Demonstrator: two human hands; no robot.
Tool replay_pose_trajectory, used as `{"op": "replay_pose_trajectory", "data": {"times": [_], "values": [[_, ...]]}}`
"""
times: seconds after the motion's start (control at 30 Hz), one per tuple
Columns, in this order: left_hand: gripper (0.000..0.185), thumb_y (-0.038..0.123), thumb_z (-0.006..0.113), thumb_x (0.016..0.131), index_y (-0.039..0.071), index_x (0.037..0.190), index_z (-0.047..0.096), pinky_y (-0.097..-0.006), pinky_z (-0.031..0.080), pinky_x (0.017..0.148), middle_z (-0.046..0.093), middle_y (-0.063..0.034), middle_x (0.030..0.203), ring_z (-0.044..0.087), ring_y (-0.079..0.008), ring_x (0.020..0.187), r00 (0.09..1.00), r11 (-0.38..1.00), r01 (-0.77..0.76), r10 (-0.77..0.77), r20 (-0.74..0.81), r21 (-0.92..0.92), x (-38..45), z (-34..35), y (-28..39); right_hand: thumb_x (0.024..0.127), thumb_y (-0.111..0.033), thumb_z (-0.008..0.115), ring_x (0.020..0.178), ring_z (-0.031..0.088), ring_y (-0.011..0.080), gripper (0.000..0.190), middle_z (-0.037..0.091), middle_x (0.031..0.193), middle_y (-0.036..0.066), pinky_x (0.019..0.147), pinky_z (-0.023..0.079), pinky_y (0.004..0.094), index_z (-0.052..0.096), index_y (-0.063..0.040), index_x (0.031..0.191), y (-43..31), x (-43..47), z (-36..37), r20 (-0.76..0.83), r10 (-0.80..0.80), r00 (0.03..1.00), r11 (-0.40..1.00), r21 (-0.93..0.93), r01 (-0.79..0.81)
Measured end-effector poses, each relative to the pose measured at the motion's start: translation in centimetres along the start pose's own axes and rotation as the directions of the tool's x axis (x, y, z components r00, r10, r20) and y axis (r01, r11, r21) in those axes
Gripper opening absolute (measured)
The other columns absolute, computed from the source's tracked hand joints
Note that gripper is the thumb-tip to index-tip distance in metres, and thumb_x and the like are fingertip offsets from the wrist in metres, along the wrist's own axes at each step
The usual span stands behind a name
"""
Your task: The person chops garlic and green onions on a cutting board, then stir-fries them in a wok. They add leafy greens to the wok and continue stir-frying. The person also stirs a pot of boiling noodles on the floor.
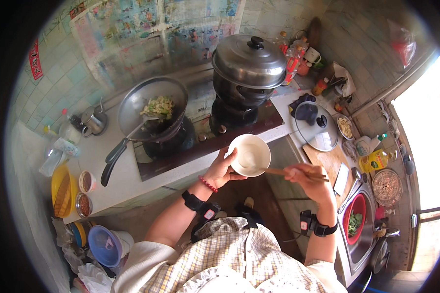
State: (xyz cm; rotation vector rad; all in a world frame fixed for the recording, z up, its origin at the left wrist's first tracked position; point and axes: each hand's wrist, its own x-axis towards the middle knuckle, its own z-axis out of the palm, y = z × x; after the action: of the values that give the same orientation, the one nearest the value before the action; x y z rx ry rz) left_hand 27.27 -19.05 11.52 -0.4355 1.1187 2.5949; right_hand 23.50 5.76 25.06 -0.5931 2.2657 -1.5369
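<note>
My left hand [225,166] grips a white bowl [250,146] by its side, thumb over the rim. A small amount of pale liquid appears to lie in the bottom. In my right hand [310,181] is a pair of wooden chopsticks [277,171], their tips dipping inside the bowl. Ahead and to the left, a wok [126,113] with chopped pale and green food [159,106] sits on the gas stove [157,166]. A spatula [137,128] rests in the wok, its dark handle near the wok's own handle.
A lidded steel pot [247,62] occupies the right burner. Rightward are a glass lid [315,128], a cutting board [324,157] with a cleaver [341,179], and a sink [366,238] holding a red basin [363,208] of greens. A yellow basin [71,190] stands at the counter's left end.
</note>
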Motion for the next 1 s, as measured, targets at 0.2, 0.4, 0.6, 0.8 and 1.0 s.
{"op": "replay_pose_trajectory", "data": {"times": [0.2,0.4,0.6,0.8,1.0], "values": [[0.076,0.047,0.07,0.082,0.014,0.133,0.025,-0.054,0.056,0.079,0.045,-0.0145,0.127,0.057,-0.0322,0.109,0.999,0.996,-0.015,0.013,-0.029,-0.087,-2.8,-1.4,-0.7,0.09,-0.009,0.063,0.073,0.062,0.0125,0.014,0.067,0.079,0.008,0.066,0.048,0.0251,0.068,0.002,0.097,-1.0,-0.8,1.8,0.218,-0.073,0.973,0.995,-0.055,0.087],[0.076,0.042,0.071,0.082,0.015,0.133,0.023,-0.0559,0.055,0.082,0.043,-0.0152,0.128,0.055,-0.0326,0.111,0.991,0.985,-0.102,0.089,-0.097,-0.141,-4.9,-1.0,-1.1,0.083,-0.01,0.068,0.075,0.064,0.0283,0.014,0.066,0.084,0.012,0.066,0.052,0.0331,0.066,0.001,0.092,-2.5,-0.8,4.9,0.199,-0.433,0.879,0.753,-0.456,0.474],[0.064,0.03,0.072,0.085,0.017,0.131,0.029,-0.0512,0.056,0.079,0.049,-0.0101,0.121,0.056,-0.0287,0.107,0.969,0.973,-0.193,0.169,-0.182,-0.124,-5.5,1.1,-2.6,0.079,-0.015,0.07,0.084,0.065,0.0261,0.019,0.065,0.096,0.008,0.072,0.054,0.0352,0.066,-0.004,0.094,-0.8,-4.0,8.9,0.3,-0.617,0.727,0.575,-0.459,0.677],[0.043,0.012,0.064,0.088,0.007,0.126,0.045,-0.0406,0.059,0.074,0.061,-0.0131,0.108,0.065,-0.0263,0.092,0.998,0.986,-0.042,0.049,0.04,-0.163,-4.2,4.5,-5.8,0.073,-0.015,0.061,0.073,0.058,0.0181,0.009,0.05,0.076,0.003,0.071,0.052,0.0317,0.055,-0.011,0.079,1.4,-7.2,7.3,0.376,-0.686,0.623,0.291,-0.644,0.708],[0.036,0.016,0.062,0.085,0.001,0.116,0.052,-0.0379,0.055,0.077,0.065,-0.0146,0.095,0.066,-0.025,0.083,0.979,0.971,0.203,-0.205,-0.004,-0.123,-3.4,6.6,-8.6,0.078,-0.023,0.068,0.081,0.062,0.0206,0.023,0.058,0.086,0.004,0.074,0.052,0.0324,0.058,-0.008,0.093,1.9,-9.2,3.7,0.395,-0.605,0.692,0.426,-0.573,0.7]]}}
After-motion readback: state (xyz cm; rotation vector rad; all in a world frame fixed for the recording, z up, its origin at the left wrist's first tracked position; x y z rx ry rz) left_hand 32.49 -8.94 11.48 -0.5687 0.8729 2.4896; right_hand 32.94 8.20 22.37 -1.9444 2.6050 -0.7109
